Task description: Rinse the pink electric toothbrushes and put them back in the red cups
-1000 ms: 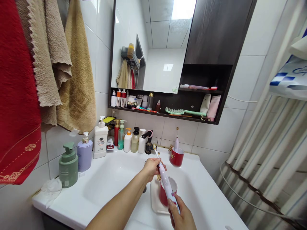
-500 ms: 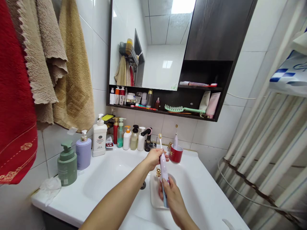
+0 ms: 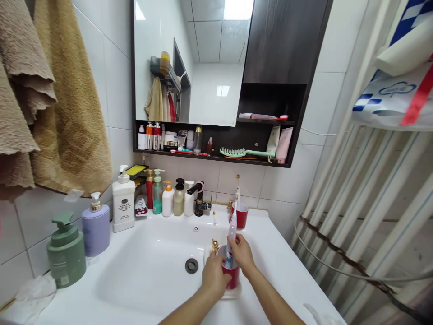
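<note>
A pink and white electric toothbrush stands upright with its base in a red cup. My right hand grips the toothbrush handle just above the cup's rim. My left hand is wrapped around the left side of the red cup. The cup sits on a small white tray at the right side of the white sink basin. Behind it stands a second red cup with another toothbrush in it.
Pump bottles: green, lilac, white, and several smaller ones by the black tap. Towels hang at the left. A mirror cabinet with a shelf and green hairbrush is above. A striped curtain is on the right.
The toothbrush went from tilted above the sink to upright in the red cup. My left hand left the brush neck and took the cup. The view shifted right and closer.
</note>
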Motion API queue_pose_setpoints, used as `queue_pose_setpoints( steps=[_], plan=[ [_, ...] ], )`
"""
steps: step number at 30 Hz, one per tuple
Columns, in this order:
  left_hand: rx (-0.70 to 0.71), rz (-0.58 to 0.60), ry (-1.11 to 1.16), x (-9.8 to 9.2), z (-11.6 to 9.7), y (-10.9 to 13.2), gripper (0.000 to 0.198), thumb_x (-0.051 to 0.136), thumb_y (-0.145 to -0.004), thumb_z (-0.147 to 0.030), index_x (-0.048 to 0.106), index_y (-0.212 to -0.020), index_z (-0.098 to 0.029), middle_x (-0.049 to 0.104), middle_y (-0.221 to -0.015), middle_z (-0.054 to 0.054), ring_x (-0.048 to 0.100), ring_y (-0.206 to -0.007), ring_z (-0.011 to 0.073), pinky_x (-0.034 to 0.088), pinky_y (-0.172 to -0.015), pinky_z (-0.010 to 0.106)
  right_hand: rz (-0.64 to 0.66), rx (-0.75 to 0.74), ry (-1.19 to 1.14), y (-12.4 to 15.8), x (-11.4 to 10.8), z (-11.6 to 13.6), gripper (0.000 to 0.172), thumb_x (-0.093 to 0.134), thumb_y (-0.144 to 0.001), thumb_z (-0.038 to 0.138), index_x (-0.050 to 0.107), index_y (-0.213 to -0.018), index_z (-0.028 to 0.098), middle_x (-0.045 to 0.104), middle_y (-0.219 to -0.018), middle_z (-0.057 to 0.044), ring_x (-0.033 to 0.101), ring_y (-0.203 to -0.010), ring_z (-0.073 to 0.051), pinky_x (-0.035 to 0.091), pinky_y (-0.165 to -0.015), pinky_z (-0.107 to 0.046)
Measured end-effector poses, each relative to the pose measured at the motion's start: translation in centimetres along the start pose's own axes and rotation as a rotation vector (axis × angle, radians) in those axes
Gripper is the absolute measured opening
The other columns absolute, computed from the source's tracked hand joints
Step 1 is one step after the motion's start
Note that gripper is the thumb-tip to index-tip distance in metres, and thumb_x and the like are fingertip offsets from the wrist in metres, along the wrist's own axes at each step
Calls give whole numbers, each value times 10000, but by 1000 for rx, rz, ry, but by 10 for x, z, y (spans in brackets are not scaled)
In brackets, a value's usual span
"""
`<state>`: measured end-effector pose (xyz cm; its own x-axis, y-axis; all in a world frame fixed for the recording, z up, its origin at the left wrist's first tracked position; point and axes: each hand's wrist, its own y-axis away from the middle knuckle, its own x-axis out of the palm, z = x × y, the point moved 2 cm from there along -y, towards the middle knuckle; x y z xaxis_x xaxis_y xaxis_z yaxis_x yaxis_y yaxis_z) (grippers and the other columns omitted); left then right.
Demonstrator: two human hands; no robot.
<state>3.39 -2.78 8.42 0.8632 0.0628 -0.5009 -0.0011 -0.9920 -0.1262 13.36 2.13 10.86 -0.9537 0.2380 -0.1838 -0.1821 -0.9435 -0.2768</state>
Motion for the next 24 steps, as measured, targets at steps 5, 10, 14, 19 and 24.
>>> queue_pose_setpoints(
  steps=[5, 10, 14, 19, 24],
  plan=[
    [63, 65, -11, 5, 3, -10, 170, 494, -464, -53, 483, -589, -169, 464, -892, 32, 443, -727, 159, 301, -633, 239, 25, -14, 116, 3, -8, -14, 211, 443, -580, 356, 509, -581, 155, 521, -483, 14, 478, -470, -125, 344, -465, -224],
    [150, 90, -17, 7, -15, -29, 142, 557, -442, -115, 466, -533, -176, 460, -686, -2, 424, -625, 136, 299, -608, 231, 44, -26, 185, -8, -29, -15, 258, 427, -591, 371, 541, -613, 142, 555, -509, -6, 484, -471, -134, 348, -459, -228],
    [253, 148, -6, 25, -48, -55, 145, 577, -433, -135, 457, -500, -183, 452, -662, -2, 435, -642, 151, 316, -627, 239, 7, -43, 236, -31, -63, -5, 299, 413, -598, 380, 560, -701, 141, 590, -594, -18, 502, -525, -142, 358, -485, -228],
    [327, 208, 7, 61, -85, -90, 185, 576, -440, -125, 402, -437, -185, 458, -660, 9, 458, -677, 176, 331, -655, 263, -79, -27, 350, -70, -103, -2, 297, 413, -600, 362, 572, -713, 138, 587, -569, -22, 495, -506, -146, 342, -466, -230],
    [344, 223, -17, 87, -103, -127, 217, 560, -453, -76, 372, -426, -181, 471, -679, 14, 472, -705, 181, 339, -677, 268, -146, 14, 489, -111, -121, -14, 251, 401, -651, 307, 562, -735, 133, 565, -565, -25, 490, -529, -133, 341, -476, -231]
  ],
)
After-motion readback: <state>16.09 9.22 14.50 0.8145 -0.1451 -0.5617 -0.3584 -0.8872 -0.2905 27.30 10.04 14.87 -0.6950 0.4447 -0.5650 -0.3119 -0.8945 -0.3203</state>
